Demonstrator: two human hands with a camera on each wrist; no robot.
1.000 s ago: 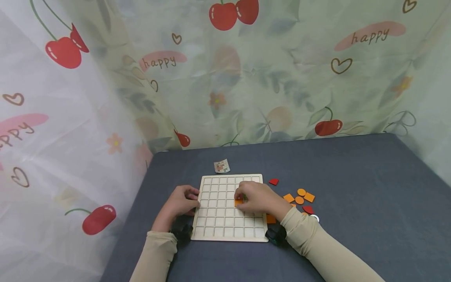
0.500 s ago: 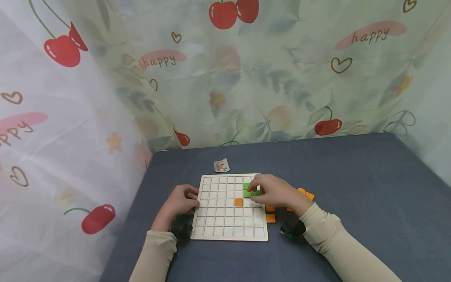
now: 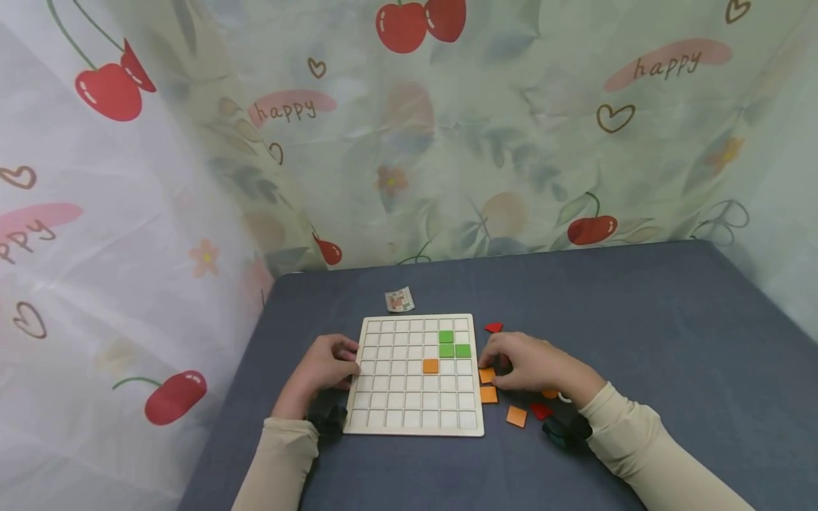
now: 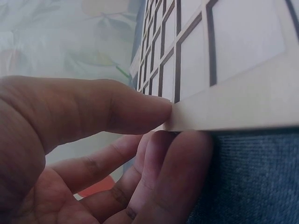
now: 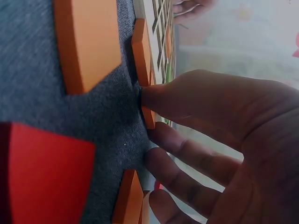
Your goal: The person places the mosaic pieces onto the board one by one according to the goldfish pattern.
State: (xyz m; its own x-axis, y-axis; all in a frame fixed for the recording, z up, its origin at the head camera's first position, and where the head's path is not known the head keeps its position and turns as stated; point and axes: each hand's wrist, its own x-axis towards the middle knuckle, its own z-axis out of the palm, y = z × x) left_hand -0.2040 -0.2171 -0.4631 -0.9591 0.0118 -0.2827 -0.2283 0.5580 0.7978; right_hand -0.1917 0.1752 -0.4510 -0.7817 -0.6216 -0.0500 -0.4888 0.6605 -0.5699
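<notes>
A pale wooden grid board lies flat on the table. My left hand pinches its left edge; in the left wrist view the thumb lies on the rim and curled fingers meet the side. Set in the grid are several green square tiles and one orange square tile. Beside the board's right edge my right hand pinches another orange square tile between thumb and index finger, the tile still low at the table. Just nearer me lies one more orange square, which the hand does not hold.
Right of the board lie a red piece, a loose orange square and a second red piece. More pieces are partly hidden by the right hand. Behind the board sits a small patterned card. A printed curtain encloses the table.
My right hand has let go of the orange tile in the grid and moved right, off the board, to a tile beside it. The green tiles came into sight. My left hand stayed put.
</notes>
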